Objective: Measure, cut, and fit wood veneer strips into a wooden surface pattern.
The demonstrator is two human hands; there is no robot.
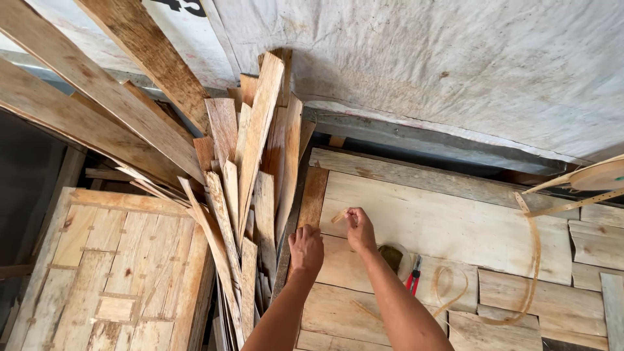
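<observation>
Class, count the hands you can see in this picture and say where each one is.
2. The left hand rests on the edge of the board; the right hand holds a small wood sliver just above it. None seem hidden.

I see even, soft daylight across the wall (455,71) and boards (448,221), bright but without glare. Deep shadow fills the gap at far left and under the leaning planks (253,169). Focus is sharp throughout; straight edges bow slightly toward the corners.
</observation>
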